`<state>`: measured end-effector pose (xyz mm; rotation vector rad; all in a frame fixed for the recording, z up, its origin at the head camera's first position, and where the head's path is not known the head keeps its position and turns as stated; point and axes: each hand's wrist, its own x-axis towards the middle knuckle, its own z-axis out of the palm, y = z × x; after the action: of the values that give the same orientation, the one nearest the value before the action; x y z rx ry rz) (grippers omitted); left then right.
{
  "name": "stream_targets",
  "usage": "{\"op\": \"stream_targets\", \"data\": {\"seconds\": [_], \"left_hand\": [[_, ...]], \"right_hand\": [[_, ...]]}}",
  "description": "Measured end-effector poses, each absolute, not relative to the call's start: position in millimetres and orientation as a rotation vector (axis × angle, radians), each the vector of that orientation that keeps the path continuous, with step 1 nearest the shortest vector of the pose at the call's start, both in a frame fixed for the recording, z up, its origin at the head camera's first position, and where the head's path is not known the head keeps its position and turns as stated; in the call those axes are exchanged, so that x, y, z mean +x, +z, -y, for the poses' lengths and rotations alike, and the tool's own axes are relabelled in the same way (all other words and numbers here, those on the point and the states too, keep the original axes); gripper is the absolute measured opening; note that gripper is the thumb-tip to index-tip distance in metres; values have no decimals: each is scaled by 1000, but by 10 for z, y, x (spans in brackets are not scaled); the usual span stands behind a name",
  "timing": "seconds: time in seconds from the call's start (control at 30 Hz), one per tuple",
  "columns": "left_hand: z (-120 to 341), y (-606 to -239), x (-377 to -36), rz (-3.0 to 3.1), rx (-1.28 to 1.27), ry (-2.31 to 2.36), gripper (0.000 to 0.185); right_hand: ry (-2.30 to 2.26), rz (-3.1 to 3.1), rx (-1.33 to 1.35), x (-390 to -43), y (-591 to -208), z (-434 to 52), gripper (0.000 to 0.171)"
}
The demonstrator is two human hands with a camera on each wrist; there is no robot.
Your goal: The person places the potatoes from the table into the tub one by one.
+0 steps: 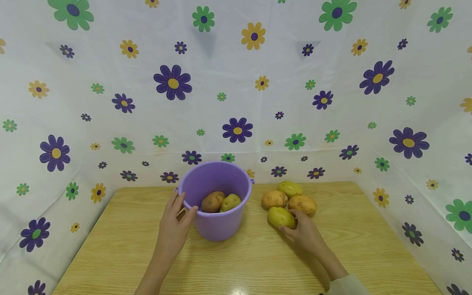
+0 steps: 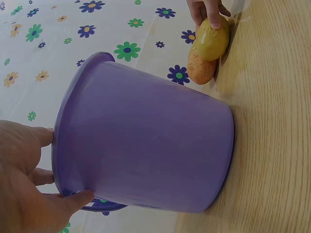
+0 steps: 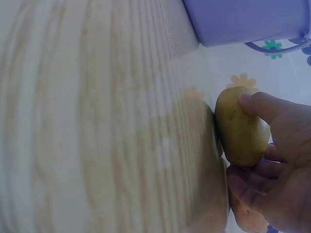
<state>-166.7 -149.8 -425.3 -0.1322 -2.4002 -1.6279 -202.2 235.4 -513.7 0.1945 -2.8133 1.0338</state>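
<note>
A purple bucket (image 1: 217,221) stands on the wooden table (image 1: 236,262) with two potatoes (image 1: 212,201) inside. My left hand (image 1: 176,221) grips its rim on the left side; in the left wrist view my left hand (image 2: 29,189) has the thumb under the bucket (image 2: 146,145) rim. Right of the bucket lie several potatoes. My right hand (image 1: 300,229) curls its fingers round the nearest yellow-green potato (image 1: 281,216), which rests on the table. In the right wrist view my right hand (image 3: 272,160) pinches that potato (image 3: 240,128) between thumb and fingers.
Three more potatoes (image 1: 274,199) (image 1: 290,188) (image 1: 303,204) cluster behind the held one. A floral cloth (image 1: 236,102) walls in the table at the back and both sides. Bare wood stretches along the front.
</note>
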Motion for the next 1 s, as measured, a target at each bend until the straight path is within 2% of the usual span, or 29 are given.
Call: {"op": "stream_targets", "data": {"seconds": [0.43,1.0], "left_hand": [[1509,-4268,-1677,2417,-113,-1643,71],[1509,-4257,-1675,2439,-94,-1631,71]], "right_hand": [[1046,2780,226,-1998,-4983,-2409,65],[1003,2699,319,-2003,-4586,-2455,54]]}}
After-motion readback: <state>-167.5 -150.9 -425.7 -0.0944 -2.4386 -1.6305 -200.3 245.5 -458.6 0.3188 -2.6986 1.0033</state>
